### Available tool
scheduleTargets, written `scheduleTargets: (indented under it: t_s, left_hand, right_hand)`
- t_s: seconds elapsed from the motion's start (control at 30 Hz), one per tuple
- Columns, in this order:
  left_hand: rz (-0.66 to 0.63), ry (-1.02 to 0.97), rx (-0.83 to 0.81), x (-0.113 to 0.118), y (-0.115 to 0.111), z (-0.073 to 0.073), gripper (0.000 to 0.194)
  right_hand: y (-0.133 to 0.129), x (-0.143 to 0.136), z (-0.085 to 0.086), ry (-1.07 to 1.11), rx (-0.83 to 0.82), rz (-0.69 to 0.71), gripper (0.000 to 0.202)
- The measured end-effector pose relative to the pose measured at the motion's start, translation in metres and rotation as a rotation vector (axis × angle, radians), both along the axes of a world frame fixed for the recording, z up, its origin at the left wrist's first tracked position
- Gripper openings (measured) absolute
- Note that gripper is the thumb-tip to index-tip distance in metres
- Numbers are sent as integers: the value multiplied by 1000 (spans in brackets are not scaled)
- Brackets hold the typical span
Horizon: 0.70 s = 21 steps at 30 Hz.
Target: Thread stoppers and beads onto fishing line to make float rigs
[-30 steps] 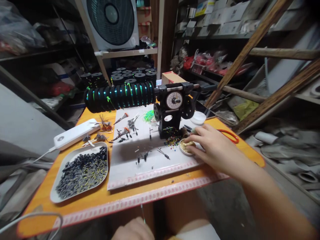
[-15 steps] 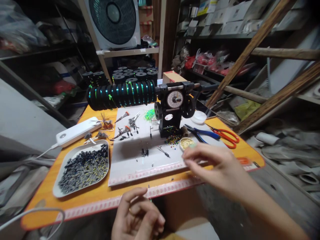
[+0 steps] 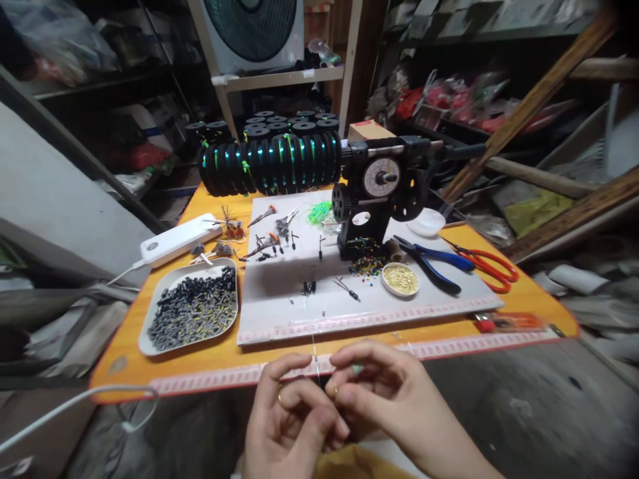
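My left hand (image 3: pixel 294 416) is at the table's front edge, fingers curled and thumb pressed in, closed around a thin clear line (image 3: pixel 315 359) that rises between both hands. Beside it, fingertips almost touching, my right hand (image 3: pixel 384 392) pinches a tiny gold-coloured piece (image 3: pixel 336 390); its exact shape is too small to make out. Beyond the hands, a white dish (image 3: pixel 401 293) holds many similar gold bits. Small dark stoppers with wire stems (image 3: pixel 353 295) lie on the white board (image 3: pixel 279 319).
A winding machine (image 3: pixel 372 193) carries a row of black spools (image 3: pixel 269 163). A tray (image 3: pixel 150 342) of small dark cylinders sits left, near a white power bank (image 3: pixel 180 238). Blue-handled pliers (image 3: pixel 439 259), red scissors (image 3: pixel 492 269) and an orange cutter (image 3: pixel 514 322) lie right.
My right hand has come from beside the dish of gold bits down and left to meet my left hand. The camera view has tilted downward and shifted left.
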<state>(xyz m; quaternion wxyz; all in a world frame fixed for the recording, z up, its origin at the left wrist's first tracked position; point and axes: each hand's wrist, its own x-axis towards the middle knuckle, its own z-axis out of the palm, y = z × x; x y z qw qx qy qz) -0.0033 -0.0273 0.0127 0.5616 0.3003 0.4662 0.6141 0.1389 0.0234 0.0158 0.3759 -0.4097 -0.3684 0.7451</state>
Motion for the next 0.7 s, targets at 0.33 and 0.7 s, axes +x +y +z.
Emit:
scheduleTargets:
  t_s: [0.33, 0.7]
  left_hand:
    - [-100, -89, -68, -4, 0, 6, 43]
    - [-126, -144, -105, -3, 2, 5, 47]
  right_hand:
    - [1, -4, -1, -10, 153, -1, 15]
    - [-3, -6, -3, -14, 49, -10, 21]
